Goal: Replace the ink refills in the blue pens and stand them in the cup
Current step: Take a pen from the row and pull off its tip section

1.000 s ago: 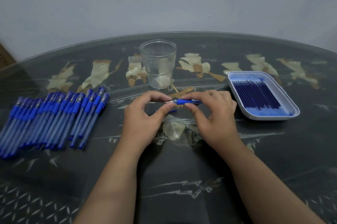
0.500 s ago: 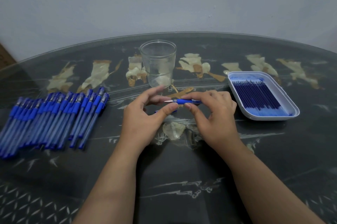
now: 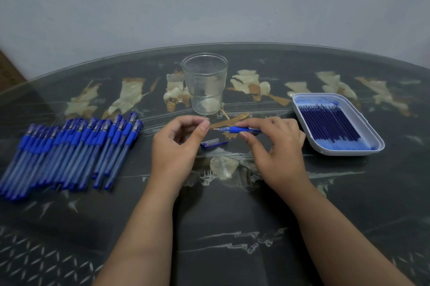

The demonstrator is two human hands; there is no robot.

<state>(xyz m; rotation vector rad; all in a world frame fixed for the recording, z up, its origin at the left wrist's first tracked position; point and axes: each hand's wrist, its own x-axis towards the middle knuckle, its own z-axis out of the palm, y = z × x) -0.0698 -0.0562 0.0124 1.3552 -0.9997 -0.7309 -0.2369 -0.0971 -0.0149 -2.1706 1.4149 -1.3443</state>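
My right hand (image 3: 277, 153) grips a blue pen (image 3: 242, 130) level above the table, its bare metal tip pointing left. My left hand (image 3: 179, 148) hovers just left of that tip, fingers loosely curled, thumb and forefinger close together with nothing visible between them. The pen's cap (image 3: 214, 143) lies on the table between my hands. A clear cup (image 3: 204, 83) stands upright behind them with no pens in it. Several capped blue pens (image 3: 69, 150) lie in a row at the left. A white tray (image 3: 372, 143) at the right holds several dark blue refills (image 3: 325, 122).
The table is a round glass top (image 3: 232, 227) over a dark pattern with pale figures. A grey wall (image 3: 209, 6) rises right behind its far edge. A brown edge (image 3: 9, 69) shows at the far left.
My left hand has let go of the pen tip and drawn slightly left. The cap on the table is now uncovered. My right hand keeps the pen in place.
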